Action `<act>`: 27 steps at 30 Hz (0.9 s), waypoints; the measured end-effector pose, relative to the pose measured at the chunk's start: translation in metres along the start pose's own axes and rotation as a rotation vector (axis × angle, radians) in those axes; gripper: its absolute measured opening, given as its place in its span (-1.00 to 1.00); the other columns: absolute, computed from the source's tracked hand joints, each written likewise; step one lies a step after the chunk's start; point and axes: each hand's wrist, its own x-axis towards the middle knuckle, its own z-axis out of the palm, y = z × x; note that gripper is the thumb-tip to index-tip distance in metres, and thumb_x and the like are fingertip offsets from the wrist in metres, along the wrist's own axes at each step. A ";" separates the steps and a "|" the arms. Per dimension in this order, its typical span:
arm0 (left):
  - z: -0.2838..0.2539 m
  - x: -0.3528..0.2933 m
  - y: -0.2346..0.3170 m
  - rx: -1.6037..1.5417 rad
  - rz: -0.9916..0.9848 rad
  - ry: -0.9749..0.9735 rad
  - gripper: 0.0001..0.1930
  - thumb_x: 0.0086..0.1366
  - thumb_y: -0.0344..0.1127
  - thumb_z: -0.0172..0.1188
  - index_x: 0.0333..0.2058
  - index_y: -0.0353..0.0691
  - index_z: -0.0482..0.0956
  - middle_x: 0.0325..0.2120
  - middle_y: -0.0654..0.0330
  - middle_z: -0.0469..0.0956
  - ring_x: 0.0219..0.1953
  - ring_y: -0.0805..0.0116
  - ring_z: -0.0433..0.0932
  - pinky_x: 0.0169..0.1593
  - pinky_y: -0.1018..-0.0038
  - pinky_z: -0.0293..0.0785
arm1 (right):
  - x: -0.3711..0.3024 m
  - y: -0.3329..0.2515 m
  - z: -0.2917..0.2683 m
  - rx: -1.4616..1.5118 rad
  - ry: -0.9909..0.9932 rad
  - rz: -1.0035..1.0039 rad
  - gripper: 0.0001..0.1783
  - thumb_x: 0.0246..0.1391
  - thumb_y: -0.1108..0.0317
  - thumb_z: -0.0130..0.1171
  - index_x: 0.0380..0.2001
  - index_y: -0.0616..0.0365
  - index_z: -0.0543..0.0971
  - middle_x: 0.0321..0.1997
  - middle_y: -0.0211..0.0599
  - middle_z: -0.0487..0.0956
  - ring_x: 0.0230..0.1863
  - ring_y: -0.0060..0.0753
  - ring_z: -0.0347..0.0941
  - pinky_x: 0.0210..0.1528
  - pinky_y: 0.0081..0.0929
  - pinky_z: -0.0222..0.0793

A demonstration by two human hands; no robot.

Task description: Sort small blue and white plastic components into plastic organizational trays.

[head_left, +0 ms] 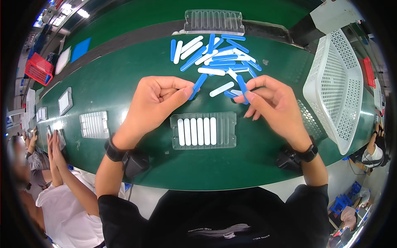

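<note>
Between thumb and fingers, my left hand (161,97) pinches a blue strip (198,86) with rounded ends. My right hand (271,103) grips another blue strip (242,84), held tilted, and a further blue strip (230,94) lies by its fingertips. Just below both hands is a clear slotted tray (203,145); several white strips (197,132) fill its left and middle slots, while the slots at its right hold none. Beyond my hands spreads a loose pile of blue and white strips (223,58), some overlapping. One white strip (221,89) lies apart between my hands.
Another clear tray (214,22) stands at the table's far edge. A white perforated basket (335,87) is tilted at the right. More trays (94,125) lie to the left, near a co-worker's hands (56,151). A red basket (39,69) sits at far left.
</note>
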 end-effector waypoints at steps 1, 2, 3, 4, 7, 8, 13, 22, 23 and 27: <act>0.000 0.000 0.000 -0.006 0.016 -0.005 -0.80 0.47 -0.47 0.27 -0.05 -0.49 0.71 -0.39 0.37 0.66 -0.40 0.76 0.47 -0.29 0.73 0.38 | -0.001 0.000 0.000 -0.005 0.000 0.002 -0.81 0.40 0.37 0.21 -0.03 0.25 0.56 -0.15 -0.23 0.79 -0.41 -0.66 0.60 -0.32 -0.64 0.52; 0.001 0.000 0.001 -0.006 0.016 -0.005 -0.80 0.47 -0.47 0.27 -0.05 -0.49 0.71 -0.39 0.37 0.66 -0.40 0.76 0.47 -0.29 0.73 0.38 | -0.001 0.001 0.000 -0.005 0.000 0.002 -0.81 0.40 0.37 0.21 -0.03 0.25 0.56 -0.15 -0.23 0.79 -0.41 -0.66 0.60 -0.32 -0.64 0.52; 0.002 -0.001 0.002 0.003 0.026 -0.020 -0.80 0.46 -0.47 0.28 -0.05 -0.48 0.71 -0.50 0.47 0.53 -0.49 0.78 0.35 -0.38 0.70 0.26 | -0.001 0.001 0.001 -0.009 -0.001 -0.005 -0.81 0.40 0.38 0.21 -0.03 0.25 0.57 -0.15 -0.22 0.79 -0.41 -0.66 0.60 -0.32 -0.64 0.52; 0.003 -0.002 0.004 0.011 0.036 -0.036 -0.80 0.45 -0.47 0.29 -0.05 -0.47 0.72 -0.61 0.58 0.41 -0.57 0.80 0.23 -0.46 0.66 0.15 | -0.001 0.002 0.002 -0.012 -0.001 -0.012 -0.81 0.39 0.38 0.21 -0.02 0.24 0.57 -0.16 -0.22 0.79 -0.40 -0.65 0.60 -0.32 -0.64 0.52; 0.017 -0.006 0.007 0.112 0.100 -0.010 -0.81 0.39 -0.48 0.33 -0.07 -0.37 0.75 -0.72 0.62 0.11 -0.64 0.76 0.00 -0.52 0.55 -0.06 | -0.004 0.005 0.006 -0.012 0.053 -0.052 -0.85 0.35 0.42 0.24 -0.08 0.24 0.61 -0.18 -0.27 0.80 -0.42 -0.67 0.59 -0.33 -0.64 0.52; 0.021 -0.007 0.008 0.110 0.098 -0.014 -0.81 0.39 -0.48 0.33 -0.07 -0.37 0.75 -0.72 0.62 0.11 -0.64 0.76 0.00 -0.52 0.55 -0.06 | -0.004 0.006 0.007 -0.012 0.055 -0.048 -0.85 0.35 0.42 0.24 -0.08 0.24 0.61 -0.18 -0.27 0.80 -0.42 -0.67 0.59 -0.33 -0.64 0.52; 0.034 -0.011 0.004 0.669 0.542 0.039 -0.73 0.22 -0.53 0.36 -0.12 -0.12 0.82 -0.76 0.33 0.28 -0.74 0.52 0.15 -0.58 0.50 0.07 | -0.006 0.003 0.013 -0.590 0.178 -0.503 -0.94 0.17 0.47 0.37 -0.31 0.20 0.67 -0.40 -0.34 0.70 -0.49 -0.48 0.58 -0.38 -0.54 0.51; 0.048 -0.034 0.014 1.026 0.832 0.058 -0.69 0.17 -0.31 0.46 -0.09 -0.16 0.78 -0.72 0.35 0.43 -0.71 0.40 0.44 -0.60 0.45 0.33 | -0.026 0.006 0.021 -1.121 0.091 -1.011 -0.78 -0.17 0.39 0.36 -0.36 0.16 0.68 -0.46 -0.47 0.44 -0.43 -0.43 0.43 -0.46 -0.46 0.40; 0.049 -0.039 0.018 1.147 0.845 -0.027 -0.66 0.20 -0.20 0.46 -0.08 -0.20 0.75 -0.74 0.40 0.37 -0.70 0.43 0.45 -0.59 0.44 0.36 | -0.029 0.005 0.026 -1.189 0.112 -0.993 -0.77 -0.09 0.34 0.38 -0.32 0.19 0.69 -0.49 -0.49 0.35 -0.45 -0.45 0.37 -0.44 -0.49 0.39; 0.053 -0.051 0.019 1.350 0.836 -0.145 -0.55 0.28 -0.06 0.37 -0.01 -0.30 0.73 -0.72 0.43 0.31 -0.70 0.54 0.38 -0.58 0.52 0.27 | -0.043 0.000 0.036 -1.089 -0.020 -0.786 -0.76 0.07 0.28 0.38 -0.25 0.19 0.70 -0.44 -0.50 0.39 -0.41 -0.50 0.40 -0.41 -0.53 0.38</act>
